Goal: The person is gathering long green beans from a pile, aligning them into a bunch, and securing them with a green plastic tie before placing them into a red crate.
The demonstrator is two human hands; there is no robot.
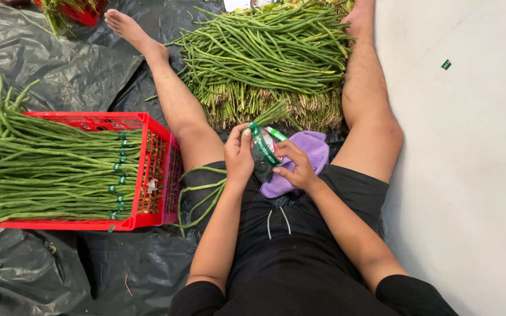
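Left hand (238, 155) gripping bean bundle (206, 187) over lap, right hand (297, 167) pinching green tape (263, 146) at its stems, purple cloth (308, 153) beneath, red crate (147, 169) left, bean pile (265, 58) ahead

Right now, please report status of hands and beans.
Left hand grips bean bundle. Right hand pulls green tape around it. Loose bean pile ahead, nothing blocking.

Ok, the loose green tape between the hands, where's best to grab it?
Pinch the free stretch of the green tape just below the left hand, coming from the right hand side. It runs flat and slanted there, while its top end is wrapped round the bean bunch.
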